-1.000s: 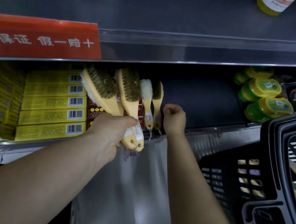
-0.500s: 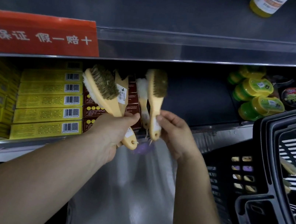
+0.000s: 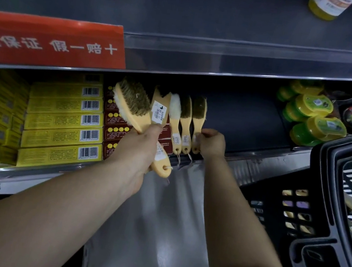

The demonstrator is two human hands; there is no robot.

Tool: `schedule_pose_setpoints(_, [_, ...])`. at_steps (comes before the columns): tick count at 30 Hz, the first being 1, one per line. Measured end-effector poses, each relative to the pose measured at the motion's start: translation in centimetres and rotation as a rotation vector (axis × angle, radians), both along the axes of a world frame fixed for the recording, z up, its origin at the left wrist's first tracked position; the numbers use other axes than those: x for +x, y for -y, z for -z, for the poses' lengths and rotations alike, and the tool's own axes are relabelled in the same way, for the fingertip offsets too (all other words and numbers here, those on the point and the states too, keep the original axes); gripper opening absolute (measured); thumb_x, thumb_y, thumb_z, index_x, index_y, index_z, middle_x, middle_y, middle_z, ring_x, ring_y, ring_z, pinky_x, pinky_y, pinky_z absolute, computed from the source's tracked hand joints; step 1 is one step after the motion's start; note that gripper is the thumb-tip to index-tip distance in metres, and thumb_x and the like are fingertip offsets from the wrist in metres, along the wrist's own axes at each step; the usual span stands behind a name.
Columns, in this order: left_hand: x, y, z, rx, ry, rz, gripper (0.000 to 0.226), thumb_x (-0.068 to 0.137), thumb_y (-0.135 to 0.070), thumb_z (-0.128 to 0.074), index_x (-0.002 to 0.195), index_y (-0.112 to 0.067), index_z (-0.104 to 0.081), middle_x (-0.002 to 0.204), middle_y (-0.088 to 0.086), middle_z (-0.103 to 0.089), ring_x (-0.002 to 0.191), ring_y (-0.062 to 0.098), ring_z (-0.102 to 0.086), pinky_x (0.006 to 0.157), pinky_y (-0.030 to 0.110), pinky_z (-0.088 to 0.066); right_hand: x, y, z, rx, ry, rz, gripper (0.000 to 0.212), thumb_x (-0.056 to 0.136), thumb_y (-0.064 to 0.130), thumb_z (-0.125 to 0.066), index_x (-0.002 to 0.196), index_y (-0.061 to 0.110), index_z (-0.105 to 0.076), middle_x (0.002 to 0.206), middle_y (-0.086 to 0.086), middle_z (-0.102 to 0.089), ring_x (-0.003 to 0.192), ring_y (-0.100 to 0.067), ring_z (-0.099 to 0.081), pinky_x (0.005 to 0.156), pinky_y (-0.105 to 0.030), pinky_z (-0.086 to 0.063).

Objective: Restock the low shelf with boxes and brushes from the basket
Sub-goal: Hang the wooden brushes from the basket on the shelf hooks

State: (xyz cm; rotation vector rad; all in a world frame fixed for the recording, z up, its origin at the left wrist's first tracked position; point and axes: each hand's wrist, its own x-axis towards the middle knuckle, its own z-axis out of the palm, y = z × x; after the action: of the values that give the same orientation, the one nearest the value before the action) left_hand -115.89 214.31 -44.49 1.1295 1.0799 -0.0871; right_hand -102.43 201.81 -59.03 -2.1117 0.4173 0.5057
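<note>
Just right of the maroon boxes (image 3: pixel 116 128), on the low shelf (image 3: pixel 252 122), three slim pale-wood brushes (image 3: pixel 185 121) upright, handles down, bristles dark or white. Rightmost brush (image 3: pixel 198 118) pinched at its handle by right hand (image 3: pixel 211 142) fingers (image 3: pixel 207 133). Before the boxes, left hand (image 3: pixel 140 150) clenched round two bigger tagged brushes (image 3: pixel 133 105).

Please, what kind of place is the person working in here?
Most likely a shop aisle. Stacked yellow boxes show barcodes, a red sign runs along the shelf edge, the brushes carry tags, and a black basket stands alongside.
</note>
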Motion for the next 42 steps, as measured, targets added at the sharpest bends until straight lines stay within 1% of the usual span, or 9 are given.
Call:
schedule_pose_setpoints(4, [0.0,-0.1,0.2,-0.03,-0.017,-0.005,0.019,0.088,-0.034,-0.061,0.085,-0.015,-0.06,0.066,-0.002,-0.056,0.057,0.014,-0.052,0.061,0.03,-0.043,-1.3,0.3,-2.3,-0.057,0.144,0.021,0.014,0.091,0.019,-0.057,0.103,0.011,-0.061,0.098,-0.005,-0.068,0.083,-0.015,-0.06,0.065,-0.021,-0.043])
schedule_pose_setpoints(10, [0.0,0.1,0.3,-0.003,-0.018,0.041,0.023,0.088,-0.037,-0.058,0.08,-0.015,-0.062,0.07,0.007,-0.063,0.06,0.023,-0.057,0.055,0.032,-0.038,-8.5,-1.3,-10.9,0.665,-0.095,-0.337,0.032,0.095,0.034,-0.05,0.082,0.014,-0.072,0.074,0.002,-0.071,0.069,-0.011,-0.067,0.063,-0.02,-0.05])
schedule_pose_setpoints(14, [0.2,0.5,-0.2,-0.047,0.008,0.059,0.02,0.09,-0.034,-0.058,0.078,-0.017,-0.062,0.067,0.004,-0.065,0.046,0.019,-0.062,0.039,0.024,-0.043,-10.0,-1.7,-12.0,0.769,-0.132,-0.348,0.019,0.096,0.013,-0.05,0.082,0.007,-0.061,0.065,-0.004,-0.063,0.057,-0.014,-0.058,0.053,-0.022,-0.048])
schedule_pose_setpoints(20, [0.3,0.3,-0.9,0.059,0.015,0.087,0.015,0.09,-0.025,-0.059,0.075,-0.022,-0.062,0.085,0.002,-0.052,0.065,0.02,-0.05,0.027,0.021,-0.039,-4.0,0.9,-6.9,0.235,0.021,0.035,0.02,0.094,0.011,-0.04,0.092,0.013,-0.06,0.085,-0.005,-0.068,0.074,-0.014,-0.063,0.061,-0.024,-0.045])
schedule_pose_setpoints(25, [0.0,0.2,-0.9,0.108,0.069,0.188,0.016,0.094,-0.025,-0.053,0.083,-0.014,-0.054,0.066,0.006,-0.049,0.037,0.018,-0.053,0.056,0.059,-0.051,0.0,2.1,-1.9,-0.062,0.021,-0.048,0.02,0.093,0.007,-0.041,0.094,0.002,-0.06,0.09,-0.015,-0.062,0.08,-0.023,-0.055,0.067,-0.029,-0.041])
schedule_pose_setpoints(28, [0.0,0.2,-0.6,0.166,0.087,0.184,0.018,0.096,-0.026,-0.048,0.085,-0.014,-0.054,0.068,0.006,-0.049,0.044,0.013,-0.054,0.054,0.035,-0.051,0.4,2.0,-0.7,-0.113,0.064,-0.104,0.024,0.095,0.015,-0.043,0.073,0.011,-0.054,0.069,-0.004,-0.054,0.062,-0.015,-0.048,0.053,-0.024,-0.034])
schedule_pose_setpoints(32, [0.4,0.1,-0.1,0.175,0.053,0.172,0.018,0.094,-0.026,-0.043,0.09,-0.013,-0.055,0.075,0.006,-0.05,0.071,0.021,-0.048,0.073,0.037,-0.042,0.5,2.1,0.0,-0.186,0.115,-0.164,0.041,0.098,0.025,-0.044,0.057,0.019,-0.043,0.057,0.001,-0.047,0.053,-0.014,-0.043,0.044,-0.022,-0.029])
schedule_pose_setpoints(39, [0.2,0.2,0.0,0.055,0.113,0.185,0.014,0.093,-0.02,-0.054,0.091,-0.02,-0.068,0.075,-0.008,-0.065,0.056,0.001,-0.061,0.039,0.011,-0.043,-0.5,2.3,-1.3,-0.297,0.121,-0.161,0.027,0.096,0.026,-0.045,0.11,0.005,-0.057,0.117,-0.017,-0.053,0.104,-0.03,-0.051,0.082,-0.03,-0.039])
schedule_pose_setpoints(42, [0.1,-0.1,0.4,0.055,0.111,0.138,0.014,0.089,-0.017,-0.061,0.08,-0.026,-0.067,0.076,-0.008,-0.068,0.066,0.003,-0.064,0.059,0.018,-0.05,-2.7,1.6,-4.5,-0.168,0.276,-0.137,0.027,0.095,0.021,-0.049,0.118,0.009,-0.057,0.124,-0.015,-0.05,0.11,-0.028,-0.052,0.091,-0.029,-0.04])
